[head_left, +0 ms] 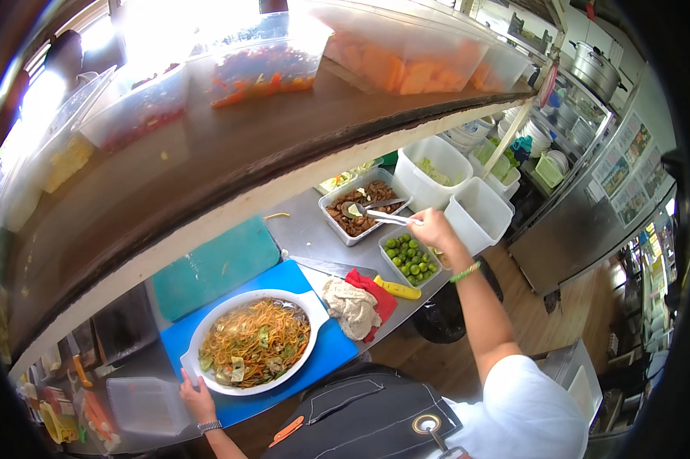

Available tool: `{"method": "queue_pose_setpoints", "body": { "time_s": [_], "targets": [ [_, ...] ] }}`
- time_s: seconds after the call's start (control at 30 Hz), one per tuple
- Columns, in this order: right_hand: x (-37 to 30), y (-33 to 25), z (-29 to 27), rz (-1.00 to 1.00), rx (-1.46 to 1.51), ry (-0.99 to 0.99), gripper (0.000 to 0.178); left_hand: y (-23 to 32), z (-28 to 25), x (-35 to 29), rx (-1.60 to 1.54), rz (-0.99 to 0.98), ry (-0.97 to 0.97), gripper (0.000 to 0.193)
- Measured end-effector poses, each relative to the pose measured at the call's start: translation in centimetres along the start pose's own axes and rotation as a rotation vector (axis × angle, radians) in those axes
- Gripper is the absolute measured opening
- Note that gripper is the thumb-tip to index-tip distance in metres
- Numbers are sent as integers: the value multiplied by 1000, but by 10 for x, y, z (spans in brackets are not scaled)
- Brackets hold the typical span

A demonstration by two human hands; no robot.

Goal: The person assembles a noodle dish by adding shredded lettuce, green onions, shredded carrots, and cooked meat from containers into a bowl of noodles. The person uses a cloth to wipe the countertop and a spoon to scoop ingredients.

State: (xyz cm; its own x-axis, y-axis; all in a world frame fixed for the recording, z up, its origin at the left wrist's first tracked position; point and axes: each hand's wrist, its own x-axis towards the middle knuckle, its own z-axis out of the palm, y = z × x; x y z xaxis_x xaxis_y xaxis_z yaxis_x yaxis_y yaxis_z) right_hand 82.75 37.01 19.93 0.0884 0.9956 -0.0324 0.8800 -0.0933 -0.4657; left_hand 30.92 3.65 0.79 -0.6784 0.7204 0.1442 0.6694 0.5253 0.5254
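Note:
A white oval dish [316,308] of noodles [255,341] with bits of vegetable rests on a blue cutting board [336,346]. My left hand [197,399] grips the dish by its near-left end, fingers at the rim. Reaching out to the right, my right hand [434,232] is closed round the pale handle of a metal spoon [391,219]. The spoon's bowl is over a clear tub [350,239] of brown cooked meat pieces [375,193], with a pale-green bit at the bowl. A second metal utensil [387,203] lies in that tub.
Green limes [411,260] fill a small tub below my right forearm. A knife with a yellow handle [397,288], a red cloth [378,300] and a beige cloth [350,307] lie beside the dish. A teal board [215,268] is behind. An overhead shelf [207,145] holds food tubs.

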Motion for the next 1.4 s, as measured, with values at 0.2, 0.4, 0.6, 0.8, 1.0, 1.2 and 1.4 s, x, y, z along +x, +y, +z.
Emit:
{"method": "queue_pose_setpoints", "body": {
  "time_s": [0.2,0.4,0.6,0.8,1.0,1.2,1.4],
  "targets": [
    [27,54,-90,-117,-17,276,23,-25,7,7,3,-37,-44,57],
    [30,90,-149,-88,-486,275,24,-31,8,14,-11,-43,-33,54],
    [84,77,-158,-93,-567,46,28,-26,2,13,68,-82,-45,53],
    [121,68,-123,-130,-672,-188,22,-7,-2,16,115,-144,-73,54],
    [146,51,-6,-615,-673,193,14,2,-2,8,118,-163,-53,56],
    [172,33,90,-626,-586,-103,15,-8,1,8,110,-123,-39,55],
    [189,40,94,-605,-545,-277,16,10,-4,5,97,-120,-38,56]
  ]
}}
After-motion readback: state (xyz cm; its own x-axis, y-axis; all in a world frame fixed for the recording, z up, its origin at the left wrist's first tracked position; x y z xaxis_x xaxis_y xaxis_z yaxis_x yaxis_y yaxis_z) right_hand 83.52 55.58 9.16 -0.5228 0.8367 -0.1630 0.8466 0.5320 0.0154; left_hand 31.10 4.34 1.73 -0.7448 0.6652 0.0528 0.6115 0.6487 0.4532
